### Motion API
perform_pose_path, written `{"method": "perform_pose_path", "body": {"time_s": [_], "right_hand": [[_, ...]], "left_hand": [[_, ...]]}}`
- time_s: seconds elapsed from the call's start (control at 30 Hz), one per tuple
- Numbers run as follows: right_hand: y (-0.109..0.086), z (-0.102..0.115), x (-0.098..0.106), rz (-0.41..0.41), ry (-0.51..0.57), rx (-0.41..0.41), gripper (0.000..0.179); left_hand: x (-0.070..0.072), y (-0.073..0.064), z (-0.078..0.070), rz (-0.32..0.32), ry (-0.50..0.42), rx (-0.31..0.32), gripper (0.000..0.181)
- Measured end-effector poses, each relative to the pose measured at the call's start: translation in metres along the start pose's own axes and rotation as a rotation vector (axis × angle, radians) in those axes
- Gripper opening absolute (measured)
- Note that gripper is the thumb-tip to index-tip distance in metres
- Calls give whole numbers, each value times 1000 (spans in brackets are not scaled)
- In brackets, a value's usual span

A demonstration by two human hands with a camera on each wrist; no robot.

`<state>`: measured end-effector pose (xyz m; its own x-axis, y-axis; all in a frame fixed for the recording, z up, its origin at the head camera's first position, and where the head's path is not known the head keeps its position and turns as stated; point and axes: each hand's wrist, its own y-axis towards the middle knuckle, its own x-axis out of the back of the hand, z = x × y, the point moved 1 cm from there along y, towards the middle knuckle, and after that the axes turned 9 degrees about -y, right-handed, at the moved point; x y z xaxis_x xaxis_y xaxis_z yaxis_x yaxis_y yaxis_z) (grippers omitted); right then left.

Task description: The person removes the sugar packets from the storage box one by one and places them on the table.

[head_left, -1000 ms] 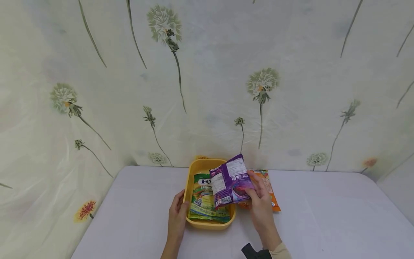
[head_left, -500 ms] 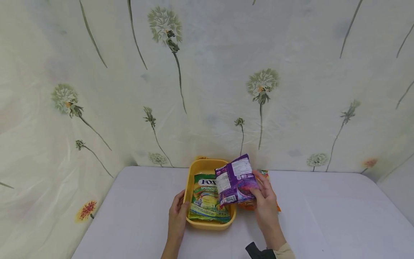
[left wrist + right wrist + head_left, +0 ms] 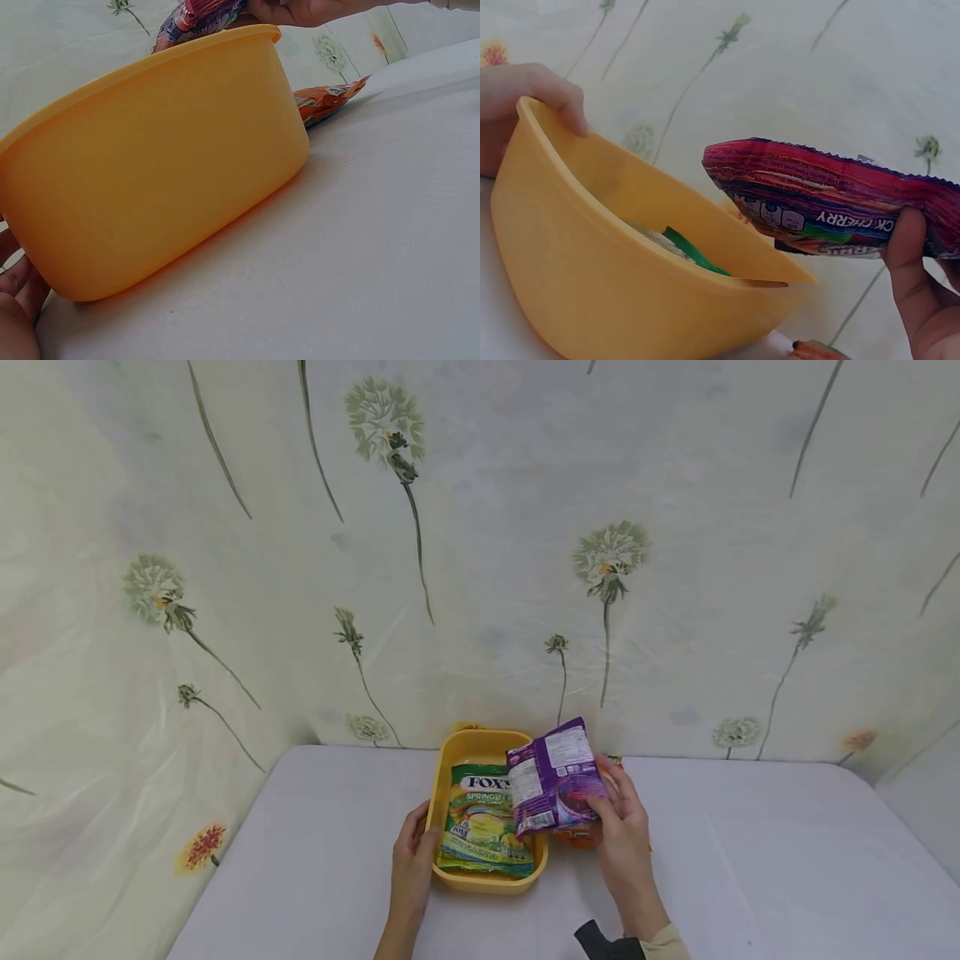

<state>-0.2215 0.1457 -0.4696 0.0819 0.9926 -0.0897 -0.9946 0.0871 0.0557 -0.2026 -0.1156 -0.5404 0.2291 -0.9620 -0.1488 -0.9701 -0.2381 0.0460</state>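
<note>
My right hand (image 3: 626, 852) pinches a purple candy bag (image 3: 553, 781) by its right side, thumb on the printed face. The bag hangs tilted above the right rim of a yellow plastic tub (image 3: 480, 885). In the right wrist view the bag (image 3: 802, 191) is apart from the tub, with "cherry" lettering on it. Inside the tub lies a green Fox's candy bag (image 3: 483, 822), its upper right corner hidden by the purple one. At the tub's left side, my left hand (image 3: 411, 864) grips the wall, and the right wrist view shows its thumb over the rim.
An orange packet (image 3: 576, 837) lies on the table just right of the tub, mostly hidden under the right hand and purple bag. The white-covered table (image 3: 750, 860) ends at a dandelion-printed curtain (image 3: 480, 568) behind. A dark strap (image 3: 607, 943) sits at the right wrist.
My right hand has drawn the purple bag to the right, uncovering more of the green bag and covering more of the orange packet. The left hand and tub stay put.
</note>
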Motion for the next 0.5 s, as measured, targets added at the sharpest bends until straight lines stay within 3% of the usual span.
{"method": "perform_pose_path", "body": {"time_s": [0.5], "right_hand": [[2, 0, 13, -32, -9, -3, 48]], "left_hand": [[0, -1, 0, 0, 4, -16, 40]]}}
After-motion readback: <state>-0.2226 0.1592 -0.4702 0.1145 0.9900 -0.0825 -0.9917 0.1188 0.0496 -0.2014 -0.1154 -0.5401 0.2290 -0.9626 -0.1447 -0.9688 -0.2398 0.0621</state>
